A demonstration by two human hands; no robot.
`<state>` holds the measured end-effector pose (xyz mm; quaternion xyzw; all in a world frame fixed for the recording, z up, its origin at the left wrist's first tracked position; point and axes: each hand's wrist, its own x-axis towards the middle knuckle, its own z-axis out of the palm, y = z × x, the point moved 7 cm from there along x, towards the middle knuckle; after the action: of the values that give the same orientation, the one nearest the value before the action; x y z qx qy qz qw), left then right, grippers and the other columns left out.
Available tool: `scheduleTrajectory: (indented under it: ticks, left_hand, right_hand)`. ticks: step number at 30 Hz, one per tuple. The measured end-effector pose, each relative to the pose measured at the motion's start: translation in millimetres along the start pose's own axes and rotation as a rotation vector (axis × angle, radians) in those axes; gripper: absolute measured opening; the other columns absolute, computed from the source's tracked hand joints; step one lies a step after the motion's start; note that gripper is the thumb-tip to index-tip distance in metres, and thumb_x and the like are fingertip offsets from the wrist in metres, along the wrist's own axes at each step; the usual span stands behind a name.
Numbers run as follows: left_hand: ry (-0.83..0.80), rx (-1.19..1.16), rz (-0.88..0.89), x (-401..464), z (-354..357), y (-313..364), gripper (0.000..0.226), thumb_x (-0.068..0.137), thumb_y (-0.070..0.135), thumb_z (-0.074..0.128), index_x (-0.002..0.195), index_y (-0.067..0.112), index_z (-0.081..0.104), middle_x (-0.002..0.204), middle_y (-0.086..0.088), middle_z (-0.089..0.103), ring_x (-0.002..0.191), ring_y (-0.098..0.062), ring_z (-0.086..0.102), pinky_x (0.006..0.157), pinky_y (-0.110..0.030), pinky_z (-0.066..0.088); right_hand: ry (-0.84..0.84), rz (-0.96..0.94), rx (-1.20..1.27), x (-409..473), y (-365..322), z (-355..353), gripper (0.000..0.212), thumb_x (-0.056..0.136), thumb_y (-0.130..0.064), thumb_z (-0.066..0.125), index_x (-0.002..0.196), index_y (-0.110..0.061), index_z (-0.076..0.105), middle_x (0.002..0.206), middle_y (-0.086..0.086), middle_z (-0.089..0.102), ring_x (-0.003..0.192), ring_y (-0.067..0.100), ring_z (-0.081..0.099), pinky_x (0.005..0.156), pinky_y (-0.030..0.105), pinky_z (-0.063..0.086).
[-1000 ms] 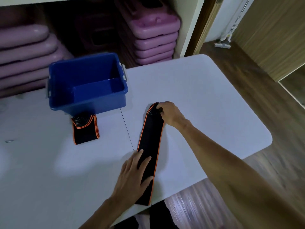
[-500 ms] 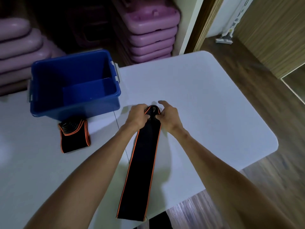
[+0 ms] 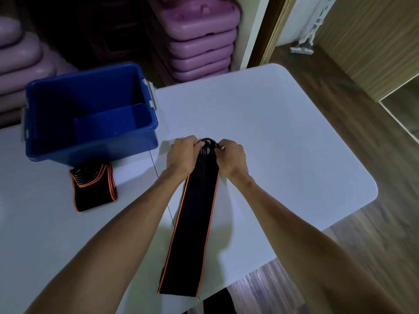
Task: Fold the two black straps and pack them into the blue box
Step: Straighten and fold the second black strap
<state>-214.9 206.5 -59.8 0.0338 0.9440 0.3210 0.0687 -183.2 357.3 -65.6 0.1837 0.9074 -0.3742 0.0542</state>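
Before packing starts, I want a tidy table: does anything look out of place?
Only the long strap: its near end overhangs the table edge. The folded strap lies flat by the box.

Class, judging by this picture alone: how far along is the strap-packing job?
Done: one folded strap lies on the table in front of the blue box. In hand: the left hand and right hand grip the far end of the long strap, otherwise flat. Left: fold it, then pack both; the box looks empty.
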Motion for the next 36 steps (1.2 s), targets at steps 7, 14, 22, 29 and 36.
scheduleTrajectory:
  ticks: [7, 14, 22, 29, 36]
  left_hand:
    - [-0.048, 0.102, -0.082, 0, -12, 3, 0.043, 0.100, 0.042, 0.035, 0.104, 0.007, 0.059, 0.103, -0.014, 0.066, 0.095, -0.031, 0.061, 0.071, -0.034, 0.039]
    - [-0.133, 0.113, 0.423, -155, -43, -32, 0.031, 0.096, 0.022, 0.049, 0.127, 0.018, 0.052, 0.122, -0.002, 0.048, 0.111, -0.020, 0.052, 0.099, -0.036, 0.044]
    - [-0.454, 0.390, 0.870, -271, -20, -65, 0.070, 0.091, 0.063, 0.044, 0.150, 0.026, 0.029, 0.161, -0.006, 0.017, 0.147, -0.017, 0.016, 0.116, -0.031, 0.021]
    - [-0.457, 0.503, 0.837, -251, -6, -68, 0.105, 0.062, 0.019, 0.085, 0.150, 0.019, 0.028, 0.145, -0.004, 0.050, 0.133, -0.016, 0.047, 0.110, -0.025, 0.035]
    - [-0.486, 0.111, 0.561, -237, -15, -63, 0.043, 0.099, 0.021, 0.047, 0.141, 0.026, 0.044, 0.145, 0.010, 0.039, 0.130, -0.005, 0.044, 0.106, -0.029, 0.042]
  right_hand:
    - [0.018, -0.005, 0.031, -9, -3, -5, 0.034, 0.095, -0.034, 0.049, 0.121, -0.014, 0.060, 0.112, 0.010, 0.067, 0.107, 0.027, 0.062, 0.089, 0.042, 0.054]
    - [0.056, -0.321, -0.044, -138, 19, -15, 0.045, 0.095, -0.028, 0.052, 0.140, -0.026, 0.046, 0.135, 0.002, 0.048, 0.123, 0.022, 0.042, 0.104, 0.040, 0.042]
    - [-0.181, -0.758, -0.368, -276, 43, 50, 0.083, 0.089, -0.070, 0.048, 0.152, -0.019, 0.032, 0.161, 0.005, 0.027, 0.150, 0.020, 0.020, 0.117, 0.037, 0.028]
    - [-0.128, -0.656, -0.471, -267, 42, 60, 0.061, 0.092, -0.045, 0.053, 0.144, -0.016, 0.042, 0.157, 0.001, 0.036, 0.147, 0.015, 0.030, 0.109, 0.035, 0.041]
    - [-0.079, -0.684, -0.411, -259, 39, 52, 0.042, 0.092, -0.024, 0.065, 0.132, -0.017, 0.056, 0.147, 0.001, 0.051, 0.138, 0.014, 0.045, 0.100, 0.032, 0.048]
